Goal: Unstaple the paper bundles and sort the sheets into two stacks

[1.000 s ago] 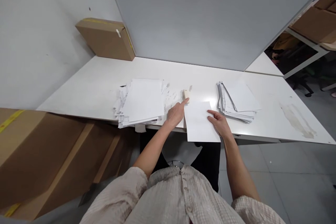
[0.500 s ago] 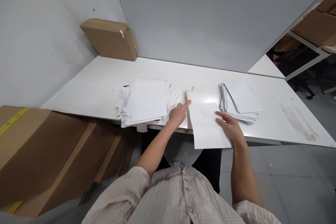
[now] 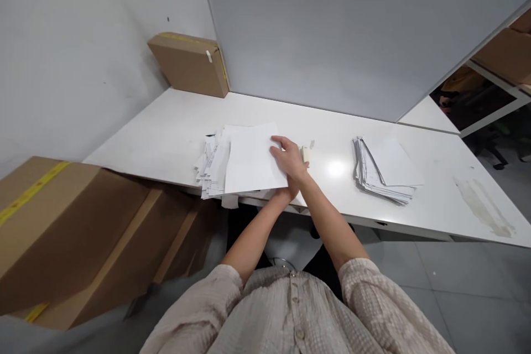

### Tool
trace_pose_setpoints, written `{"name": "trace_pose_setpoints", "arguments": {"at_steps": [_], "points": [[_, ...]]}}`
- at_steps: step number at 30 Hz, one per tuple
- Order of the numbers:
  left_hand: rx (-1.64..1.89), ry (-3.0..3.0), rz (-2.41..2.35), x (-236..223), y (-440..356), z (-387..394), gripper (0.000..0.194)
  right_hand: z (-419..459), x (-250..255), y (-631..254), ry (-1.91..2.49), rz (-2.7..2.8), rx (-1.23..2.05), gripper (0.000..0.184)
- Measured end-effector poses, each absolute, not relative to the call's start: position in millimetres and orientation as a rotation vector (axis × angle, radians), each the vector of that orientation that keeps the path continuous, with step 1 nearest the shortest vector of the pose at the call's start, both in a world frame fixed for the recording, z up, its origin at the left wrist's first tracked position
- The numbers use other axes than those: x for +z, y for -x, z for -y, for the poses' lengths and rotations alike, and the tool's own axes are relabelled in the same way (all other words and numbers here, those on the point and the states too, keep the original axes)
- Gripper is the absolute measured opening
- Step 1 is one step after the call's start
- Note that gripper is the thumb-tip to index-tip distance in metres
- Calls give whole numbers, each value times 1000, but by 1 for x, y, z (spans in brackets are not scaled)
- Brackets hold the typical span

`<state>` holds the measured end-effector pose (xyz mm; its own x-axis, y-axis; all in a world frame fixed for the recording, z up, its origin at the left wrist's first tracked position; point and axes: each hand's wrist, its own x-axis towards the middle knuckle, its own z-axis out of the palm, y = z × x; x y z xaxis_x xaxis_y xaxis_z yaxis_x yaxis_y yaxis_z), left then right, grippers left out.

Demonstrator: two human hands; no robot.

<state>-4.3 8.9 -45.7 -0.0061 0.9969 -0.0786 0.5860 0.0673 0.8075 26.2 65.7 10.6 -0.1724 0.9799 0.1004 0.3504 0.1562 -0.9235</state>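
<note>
Sheet: the white sheet is left of the middle of the frame, lying over the messy pile and covering much of it.
Right hand: the right hand holds the sheet near its right edge in a narrow pinch, with thumb and forefinger close together on the paper.
Left hand: the left hand is crossed under the right wrist at the centre of the frame, mostly hidden; its grip cannot be told.
Small block: a cream small block stands out just beside the hands, partly covered by them.
Fanned pile: the fanned pile of papers rests right of centre, its left edges spread.
Table: the white table runs across the frame, with a greyish stain toward the right.
Boxes: a cardboard box leans at the upper left; larger boxes fill the lower left.
</note>
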Motion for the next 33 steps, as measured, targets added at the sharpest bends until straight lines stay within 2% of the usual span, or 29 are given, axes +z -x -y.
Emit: {"name": "trace_pose_setpoints", "arguments": {"at_steps": [3, 6, 11, 14, 16, 20, 25, 30, 33], "points": [[825, -1739, -1611, -48, 5, -13, 35, -70, 6, -5, 1410, 1854, 930, 40], [796, -1816, -1680, -54, 4, -17, 38, -62, 8, -24, 1487, 2017, 730, 39], [529, -1995, -1781, -60, 1, -17, 55, -58, 12, -142, 1670, 1851, 412, 30], [467, -2100, -1821, -61, 1, -15, 59, -61, 9, -231, 2072, 1552, 25, 35], [461, -2127, -1827, -61, 2, -14, 57, -63, 4, -276, 2230, 1458, -103, 45], [468, -2137, -1840, -62, 2, -14, 56, -66, -15, -311, 2392, 1466, 44, 65], [459, -2119, -1845, -59, 1, -13, 57, -69, -29, -306, 2489, 1363, 72, 44], [560, -2075, -1803, -62, 3, -13, 55, -61, -16, -304, 2449, 1444, -41, 41], [845, -1969, -1648, -67, 6, -13, 47, -38, 5, -293, 2227, 1574, -73, 40]]}}
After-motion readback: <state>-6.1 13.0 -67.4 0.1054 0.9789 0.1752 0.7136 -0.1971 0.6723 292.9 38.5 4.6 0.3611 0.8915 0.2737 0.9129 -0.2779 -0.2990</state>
